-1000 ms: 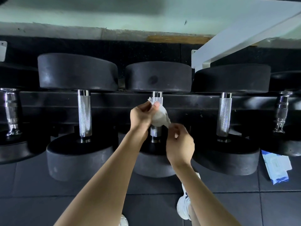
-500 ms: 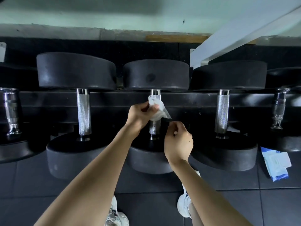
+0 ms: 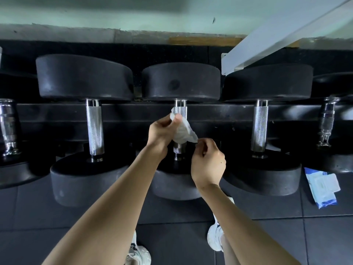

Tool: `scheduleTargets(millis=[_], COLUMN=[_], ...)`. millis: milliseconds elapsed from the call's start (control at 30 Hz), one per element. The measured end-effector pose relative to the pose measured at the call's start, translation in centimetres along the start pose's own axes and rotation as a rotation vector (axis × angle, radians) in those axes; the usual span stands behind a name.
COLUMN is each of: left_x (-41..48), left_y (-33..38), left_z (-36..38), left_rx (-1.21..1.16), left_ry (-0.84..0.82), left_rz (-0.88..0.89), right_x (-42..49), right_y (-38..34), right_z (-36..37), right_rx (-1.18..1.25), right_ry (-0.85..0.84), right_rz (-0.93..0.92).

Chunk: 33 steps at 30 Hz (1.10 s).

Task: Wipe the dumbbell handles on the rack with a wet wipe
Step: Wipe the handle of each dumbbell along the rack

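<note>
A crumpled white wet wipe (image 3: 183, 131) hangs in front of the chrome handle (image 3: 181, 109) of the middle dumbbell on the black rack (image 3: 219, 111). My left hand (image 3: 161, 131) pinches the wipe's upper left part. My right hand (image 3: 208, 161) pinches its lower right corner with the fingertips. The wipe and my hands cover the handle's middle; its knurled top and lower collar show. The left dumbbell's handle (image 3: 95, 129) and the right dumbbell's handle (image 3: 260, 125) are bare.
Black rubber dumbbell heads (image 3: 84, 77) line the rack front and back. Smaller chrome dumbbells (image 3: 8, 127) sit at both ends. A blue and white wipe pack (image 3: 321, 185) lies on the dark tiled floor at right. A white beam (image 3: 277, 33) slants above. My white shoes (image 3: 214, 238) show below.
Both hands have lifted slightly with the wipe, and the right hand has gone from below the wipe to pinching its lower corner. The view has shifted a little.
</note>
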<state>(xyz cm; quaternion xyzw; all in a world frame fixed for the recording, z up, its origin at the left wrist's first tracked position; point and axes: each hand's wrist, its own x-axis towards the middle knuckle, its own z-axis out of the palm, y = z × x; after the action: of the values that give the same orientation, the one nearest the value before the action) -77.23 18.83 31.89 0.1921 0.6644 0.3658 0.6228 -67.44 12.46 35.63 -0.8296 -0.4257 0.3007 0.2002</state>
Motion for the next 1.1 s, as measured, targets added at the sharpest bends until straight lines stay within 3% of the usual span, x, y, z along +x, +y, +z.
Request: scheduleTargets(millis=[100, 400, 633, 833, 1033, 1100], left_x=[1.8, 2.8, 0.1, -1.4, -1.8, -2.3], left_y=[1.1, 0.6, 0.0, -1.4, -1.2, -1.0], left_z=[0.0, -1.5, -1.8, -2.1, -2.5, -2.2], left_rx=[-0.056, -0.003, 0.223, 0.399, 1.0, 1.058], left_ry=[-0.027, -0.426, -0.249, -0.187, -0.18, -0.127], left_rz=[-0.034, -0.018, 0.047, 0.08, 0.156, 0.202], right_x=[-0.1, 0.0, 0.0, -0.3, -0.3, -0.3], right_y=[0.0, -0.1, -0.2, -0.2, -0.1, -0.2], right_z=[0.2, 0.2, 0.1, 0.4, 0.3, 0.4], right_rx=[0.009, -0.01, -0.017, 0.036, 0.014, 0.01], right_ry=[0.02, 0.0, -0.026, 0.072, 0.077, 0.074], right_rz=[-0.003, -0.027, -0.007, 0.001, 0.003, 0.005])
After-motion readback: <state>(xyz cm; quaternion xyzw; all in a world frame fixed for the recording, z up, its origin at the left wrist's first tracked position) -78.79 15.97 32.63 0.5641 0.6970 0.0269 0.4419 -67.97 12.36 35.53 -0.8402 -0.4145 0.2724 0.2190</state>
